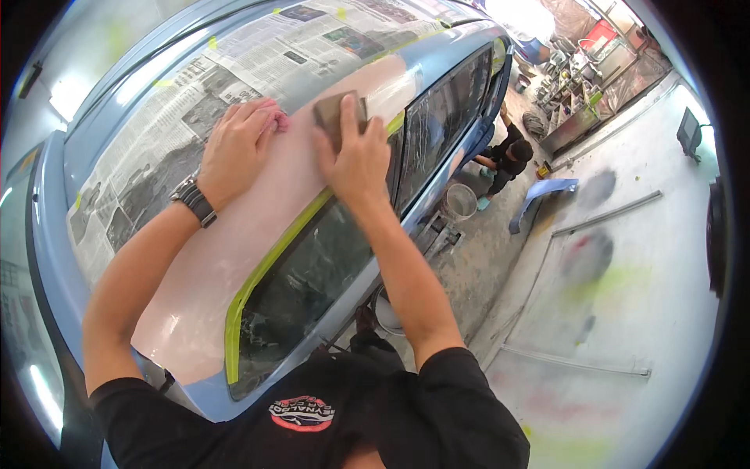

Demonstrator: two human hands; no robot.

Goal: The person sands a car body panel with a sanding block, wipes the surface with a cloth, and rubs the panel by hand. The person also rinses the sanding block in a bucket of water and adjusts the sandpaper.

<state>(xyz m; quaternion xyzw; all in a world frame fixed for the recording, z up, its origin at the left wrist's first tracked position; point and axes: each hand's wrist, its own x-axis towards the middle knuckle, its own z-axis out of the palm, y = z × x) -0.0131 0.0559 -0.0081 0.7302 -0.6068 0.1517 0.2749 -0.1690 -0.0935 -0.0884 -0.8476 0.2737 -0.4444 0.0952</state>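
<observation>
My left hand (238, 148) rests on the car roof with its fingers curled over a crumpled pink cloth (275, 117). To its right, my right hand (359, 160) grips a flat, grey-brown sanding block (334, 116), pressing it to the same surface. Beneath both hands runs a dull pinkish primed band (234, 242) along the roof edge of the blue car. Newspaper sheets (226, 74) cover the middle of the roof, left of and beyond my hands. Yellow-green masking tape (273, 254) borders the side window (305, 281) below the primed band.
A co-worker in dark clothes (508, 160) crouches beside the car, near a bucket (461, 202). A loose blue panel (539, 195) leans by the paint-marked white wall (609, 313). Cluttered shelves (574, 94) stand at the far right, and a floodlight (689, 133) is on the right.
</observation>
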